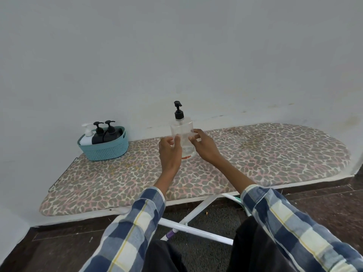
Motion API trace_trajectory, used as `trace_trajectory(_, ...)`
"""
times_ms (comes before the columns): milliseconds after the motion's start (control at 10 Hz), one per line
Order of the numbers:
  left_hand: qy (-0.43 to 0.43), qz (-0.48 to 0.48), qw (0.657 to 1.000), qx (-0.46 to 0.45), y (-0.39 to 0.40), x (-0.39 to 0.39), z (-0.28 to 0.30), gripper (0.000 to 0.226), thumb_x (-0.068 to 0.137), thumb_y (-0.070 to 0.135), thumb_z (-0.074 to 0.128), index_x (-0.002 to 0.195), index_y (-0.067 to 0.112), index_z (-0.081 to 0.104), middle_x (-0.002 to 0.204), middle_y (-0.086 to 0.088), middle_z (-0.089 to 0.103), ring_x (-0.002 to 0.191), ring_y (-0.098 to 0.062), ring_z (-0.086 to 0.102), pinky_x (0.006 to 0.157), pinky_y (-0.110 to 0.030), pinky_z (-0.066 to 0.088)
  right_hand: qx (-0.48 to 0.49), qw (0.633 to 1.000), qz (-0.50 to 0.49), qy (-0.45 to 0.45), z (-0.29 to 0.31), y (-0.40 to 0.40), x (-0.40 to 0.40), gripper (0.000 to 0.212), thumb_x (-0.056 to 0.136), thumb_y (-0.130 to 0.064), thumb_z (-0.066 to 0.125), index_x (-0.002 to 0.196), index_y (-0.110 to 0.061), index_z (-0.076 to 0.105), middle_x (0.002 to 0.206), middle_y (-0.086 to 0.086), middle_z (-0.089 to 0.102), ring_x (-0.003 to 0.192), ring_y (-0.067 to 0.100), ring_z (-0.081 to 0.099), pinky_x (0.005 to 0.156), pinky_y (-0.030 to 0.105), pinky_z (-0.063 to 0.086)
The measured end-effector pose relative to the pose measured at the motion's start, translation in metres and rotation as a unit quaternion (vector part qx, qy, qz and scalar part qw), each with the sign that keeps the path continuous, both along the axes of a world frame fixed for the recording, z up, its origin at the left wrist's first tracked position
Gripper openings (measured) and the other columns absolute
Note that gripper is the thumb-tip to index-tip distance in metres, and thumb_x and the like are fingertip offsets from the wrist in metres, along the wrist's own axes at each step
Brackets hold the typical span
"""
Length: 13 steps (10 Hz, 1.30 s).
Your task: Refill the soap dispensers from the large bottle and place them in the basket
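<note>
Clear pump bottle [181, 134] stands upright near the far edge of the ironing board [117, 183], about mid-length. Square-shouldered transparent plastic, black pump head on top, looks almost empty, only a trace of liquid at the base as far as I can tell. My left hand [170, 152] and right hand [204, 146] flank it, fingers loosely curled, fingertips at or just off its sides; can't tell whether either one actually grips yet. Two-sided approach makes sense to me: light, tall, smooth-walled bottle on a padded cover tips easily. Basket [104, 148] sits at the far left corner of the board, teal plastic with a woven texture and a cut-out handle. It holds three dispensers upright: one white dispenser [87, 137] on the left, two dark dispensers [104, 135] with black pumps beside it, packed touching. So most of the job looks done, and this clear one may be the last to deal with. Board cover is soft leopard-print fabric, rounded at the right end, white metal legs below. No other large bottle in view.
</note>
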<state>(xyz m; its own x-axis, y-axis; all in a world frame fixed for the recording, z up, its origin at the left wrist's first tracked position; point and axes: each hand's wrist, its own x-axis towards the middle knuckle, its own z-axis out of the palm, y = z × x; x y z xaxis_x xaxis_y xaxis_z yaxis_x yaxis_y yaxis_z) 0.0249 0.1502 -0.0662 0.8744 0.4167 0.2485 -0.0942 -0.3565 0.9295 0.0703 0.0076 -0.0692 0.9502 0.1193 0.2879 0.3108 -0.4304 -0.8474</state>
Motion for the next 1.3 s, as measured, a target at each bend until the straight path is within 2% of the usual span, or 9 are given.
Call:
trace_trajectory(200, 0.005, -0.127, 0.991, -0.047, -0.069, 0.037, 0.015, 0.048, 0.098, 0.043, 0.056, 0.140, 0.020, 0.060, 0.138, 0.000, 0.062, 0.121, -0.019, 0.065, 0.104, -0.051, 0.058, 0.043, 0.994, -0.097, -0.021, 0.010, -0.073, 0.029, 0.043, 0.111, -0.041, 0.052, 0.146, -0.016, 0.050, 0.133, 0.005, 0.069, 0.111, 0.024, 0.070, 0.090, 0.041, 0.055)
trace_trajectory(300, 0.022, -0.193, 0.979, -0.053, -0.109, 0.058, 0.020, 0.051, 0.096, 0.037, 0.057, 0.144, 0.019, 0.059, 0.142, 0.002, 0.062, 0.127, -0.019, 0.063, 0.109, -0.050, 0.055, 0.080, 0.986, -0.145, -0.010, 0.009, -0.120, 0.046, 0.038, 0.108, -0.039, 0.059, 0.136, -0.016, 0.049, 0.130, 0.007, 0.070, 0.107, 0.027, 0.072, 0.094, 0.052, 0.059)
trace_trajectory(500, 0.076, -0.274, 0.958, -0.036, -0.180, 0.113, 0.017, 0.070, 0.086, 0.035, 0.054, 0.156, 0.023, 0.051, 0.158, 0.002, 0.054, 0.140, -0.021, 0.056, 0.117, -0.053, 0.048, 0.068, 0.983, -0.170, -0.007, 0.004, -0.198, 0.072, 0.039, 0.107, -0.015, 0.058, 0.143, -0.012, 0.044, 0.142, 0.010, 0.063, 0.103, 0.023, 0.067, 0.086, 0.038, 0.055)
trace_trajectory(700, 0.093, -0.330, 0.939, -0.015, -0.229, 0.147, 0.015, 0.060, 0.105, 0.017, 0.053, 0.164, 0.023, 0.041, 0.168, 0.003, 0.044, 0.137, -0.016, 0.056, 0.118, -0.050, 0.048, 0.077, 0.983, -0.164, 0.012, -0.005, -0.246, 0.101, 0.053, 0.105, -0.006, 0.053, 0.154, -0.016, 0.036, 0.155, 0.011, 0.053, 0.130, 0.030, 0.058, 0.094, 0.034, 0.051)
trace_trajectory(900, 0.110, -0.327, 0.938, -0.018, -0.246, 0.171, 0.013, 0.061, 0.110, 0.015, 0.049, 0.168, 0.023, 0.033, 0.169, 0.005, 0.039, 0.111, -0.003, 0.059, 0.095, -0.036, 0.054, 0.075, 0.987, -0.136, 0.039, -0.016, -0.259, 0.118, 0.061, 0.106, -0.008, 0.053, 0.162, -0.018, 0.032, 0.165, 0.010, 0.044, 0.143, 0.031, 0.049, 0.110, 0.038, 0.045)
trace_trajectory(1000, 0.106, -0.326, 0.939, -0.015, -0.248, 0.178, 0.007, 0.061, 0.110, 0.014, 0.049, 0.167, 0.026, 0.033, 0.168, 0.007, 0.039, 0.105, 0.004, 0.057, 0.094, -0.036, 0.053, 0.074, 0.989, -0.121, 0.032, -0.025, -0.260, 0.121, 0.069, 0.101, 0.002, 0.048, 0.164, -0.020, 0.029, 0.166, 0.008, 0.041, 0.146, 0.031, 0.045, 0.111, 0.038, 0.043)
trace_trajectory(1100, 0.117, -0.321, 0.940, -0.003, -0.247, 0.177, 0.005, 0.062, 0.109, 0.015, 0.052, 0.167, 0.026, 0.033, 0.165, 0.011, 0.039, 0.119, -0.004, 0.060, 0.109, -0.038, 0.051, 0.069, 0.991, -0.110, 0.029, -0.022, -0.258, 0.117, 0.077, 0.096, 0.011, 0.042, 0.165, -0.021, 0.028, 0.164, 0.004, 0.041, 0.139, 0.022, 0.046, 0.106, 0.031, 0.042)
trace_trajectory(1200, 0.129, -0.322, 0.938, 0.024, -0.245, 0.170, -0.003, 0.066, 0.107, 0.022, 0.058, 0.168, 0.025, 0.031, 0.171, 0.004, 0.037, 0.149, -0.022, 0.046, 0.122, -0.050, 0.042, 0.069, 0.992, -0.103, 0.008, -0.022, -0.255, 0.113, 0.075, 0.096, 0.010, 0.044, 0.164, -0.017, 0.029, 0.162, 0.006, 0.043, 0.135, 0.018, 0.047, 0.108, 0.034, 0.044)
trace_trajectory(1300, 0.114, -0.327, 0.933, 0.093, -0.240, 0.154, -0.010, 0.073, 0.106, 0.019, 0.060, 0.170, 0.023, 0.025, 0.174, 0.000, 0.033, 0.158, -0.023, 0.035, 0.126, -0.044, 0.036, 0.032, 0.983, -0.179, 0.003, -0.026, -0.249, 0.108, 0.069, 0.101, 0.001, 0.046, 0.166, -0.010, 0.024, 0.167, 0.012, 0.035, 0.153, 0.030, 0.035, 0.122, 0.044, 0.034)
